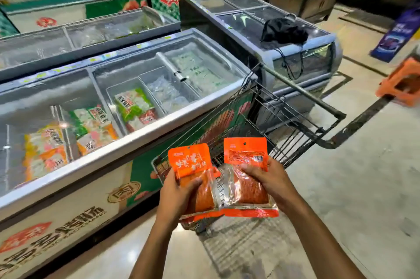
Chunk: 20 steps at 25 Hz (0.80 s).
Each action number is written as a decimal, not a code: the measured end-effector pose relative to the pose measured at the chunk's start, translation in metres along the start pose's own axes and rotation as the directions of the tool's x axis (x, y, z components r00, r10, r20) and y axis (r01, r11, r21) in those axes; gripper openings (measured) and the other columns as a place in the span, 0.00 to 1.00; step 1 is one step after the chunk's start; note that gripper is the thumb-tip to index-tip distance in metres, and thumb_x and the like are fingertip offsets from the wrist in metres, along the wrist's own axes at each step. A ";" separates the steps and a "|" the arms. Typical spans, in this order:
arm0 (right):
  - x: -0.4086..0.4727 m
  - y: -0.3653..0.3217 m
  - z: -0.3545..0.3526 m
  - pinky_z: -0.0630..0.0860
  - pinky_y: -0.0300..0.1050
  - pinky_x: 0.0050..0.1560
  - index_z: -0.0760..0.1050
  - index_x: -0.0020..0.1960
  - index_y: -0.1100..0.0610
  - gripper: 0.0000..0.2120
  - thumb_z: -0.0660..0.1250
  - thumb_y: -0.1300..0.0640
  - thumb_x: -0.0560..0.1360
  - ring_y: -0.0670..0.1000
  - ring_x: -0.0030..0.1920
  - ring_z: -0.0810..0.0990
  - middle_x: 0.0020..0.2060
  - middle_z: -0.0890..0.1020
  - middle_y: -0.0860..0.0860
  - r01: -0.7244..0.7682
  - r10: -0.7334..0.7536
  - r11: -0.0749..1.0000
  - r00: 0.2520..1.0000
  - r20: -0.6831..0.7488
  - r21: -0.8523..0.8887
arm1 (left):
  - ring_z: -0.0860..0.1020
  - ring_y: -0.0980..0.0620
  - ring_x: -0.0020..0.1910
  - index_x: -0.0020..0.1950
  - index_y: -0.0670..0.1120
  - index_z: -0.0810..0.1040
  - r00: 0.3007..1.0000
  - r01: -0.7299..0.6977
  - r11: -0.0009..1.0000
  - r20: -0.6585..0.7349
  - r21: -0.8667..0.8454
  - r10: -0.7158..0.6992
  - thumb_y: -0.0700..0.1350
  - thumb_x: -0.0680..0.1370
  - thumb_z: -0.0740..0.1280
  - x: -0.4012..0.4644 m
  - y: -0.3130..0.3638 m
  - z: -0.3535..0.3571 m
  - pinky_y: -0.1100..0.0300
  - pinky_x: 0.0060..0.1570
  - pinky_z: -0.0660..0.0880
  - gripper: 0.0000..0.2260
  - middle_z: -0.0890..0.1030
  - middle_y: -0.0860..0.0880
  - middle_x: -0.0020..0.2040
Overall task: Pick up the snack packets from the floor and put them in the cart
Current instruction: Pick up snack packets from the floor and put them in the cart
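I hold two orange snack packets over the near end of the wire shopping cart [288, 119]. My left hand [176, 194] grips the left packet [191, 162], printed side up, with more orange packaging showing beneath it. My right hand [267, 178] grips the right packet [246, 153], its back label and barcode facing me. Both packets have clear lower windows showing red strips. The cart's basket lies just beyond and below the packets; its inside is mostly hidden behind them.
A long chest freezer [91, 165] with frozen food packs runs along the left, close to the cart. Another freezer [313, 42] with a black bag [284, 31] on top stands behind the cart. An orange stool [402, 83] sits at the right on the open tiled floor.
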State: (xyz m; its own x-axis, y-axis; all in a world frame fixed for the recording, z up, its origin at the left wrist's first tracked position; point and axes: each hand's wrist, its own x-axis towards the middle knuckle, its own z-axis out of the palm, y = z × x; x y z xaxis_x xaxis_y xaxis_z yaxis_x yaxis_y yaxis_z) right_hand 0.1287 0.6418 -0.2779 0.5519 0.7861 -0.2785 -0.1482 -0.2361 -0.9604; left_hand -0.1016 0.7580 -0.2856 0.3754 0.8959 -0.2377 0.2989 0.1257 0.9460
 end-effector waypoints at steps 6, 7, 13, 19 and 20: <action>0.107 -0.003 -0.058 0.83 0.49 0.48 0.78 0.61 0.58 0.24 0.80 0.54 0.68 0.53 0.49 0.88 0.51 0.88 0.54 -0.041 0.044 0.998 0.997 0.069 -0.039 | 0.85 0.52 0.52 0.60 0.56 0.77 0.997 0.058 0.997 -0.053 -0.045 -0.060 0.59 0.67 0.77 0.072 -0.006 0.077 0.41 0.57 0.80 0.24 0.86 0.54 0.55; 0.128 -0.002 -0.061 0.83 0.50 0.49 0.78 0.61 0.58 0.26 0.80 0.52 0.66 0.53 0.50 0.88 0.52 0.87 0.54 -0.057 0.060 0.997 0.995 0.081 -0.049 | 0.85 0.51 0.53 0.61 0.56 0.77 0.996 0.073 0.996 -0.054 -0.056 -0.076 0.60 0.68 0.77 0.088 -0.012 0.086 0.41 0.57 0.81 0.24 0.86 0.54 0.55; 0.252 0.035 -0.052 0.82 0.52 0.53 0.78 0.61 0.57 0.28 0.80 0.50 0.64 0.54 0.52 0.87 0.52 0.88 0.54 -0.146 0.163 0.982 0.976 0.144 -0.119 | 0.85 0.52 0.50 0.61 0.55 0.76 0.978 0.172 0.977 -0.095 -0.126 -0.184 0.52 0.74 0.77 0.200 -0.061 0.129 0.40 0.55 0.81 0.19 0.86 0.53 0.53; 0.387 0.133 -0.027 0.80 0.46 0.58 0.79 0.60 0.56 0.18 0.77 0.62 0.72 0.51 0.55 0.86 0.52 0.88 0.50 -0.191 0.238 0.950 0.955 0.176 -0.248 | 0.84 0.50 0.53 0.63 0.50 0.76 0.941 0.279 0.943 -0.144 -0.180 -0.306 0.48 0.74 0.77 0.318 -0.149 0.177 0.44 0.56 0.80 0.20 0.85 0.51 0.55; 0.405 0.151 -0.025 0.80 0.46 0.58 0.80 0.59 0.56 0.16 0.77 0.63 0.73 0.49 0.54 0.86 0.51 0.88 0.50 -0.210 0.259 0.943 0.951 0.172 -0.260 | 0.84 0.49 0.51 0.62 0.50 0.76 0.928 0.310 0.932 -0.154 -0.187 -0.340 0.47 0.74 0.77 0.330 -0.167 0.185 0.44 0.54 0.81 0.19 0.85 0.49 0.54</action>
State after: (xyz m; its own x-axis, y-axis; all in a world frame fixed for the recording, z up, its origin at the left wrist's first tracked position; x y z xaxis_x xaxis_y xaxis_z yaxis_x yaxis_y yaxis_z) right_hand 0.3505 0.9104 -0.5358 0.3453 0.7842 -0.5156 -0.0422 -0.5359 -0.8432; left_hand 0.1349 0.9543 -0.5627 0.1116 0.8543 -0.5077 0.2309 0.4746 0.8493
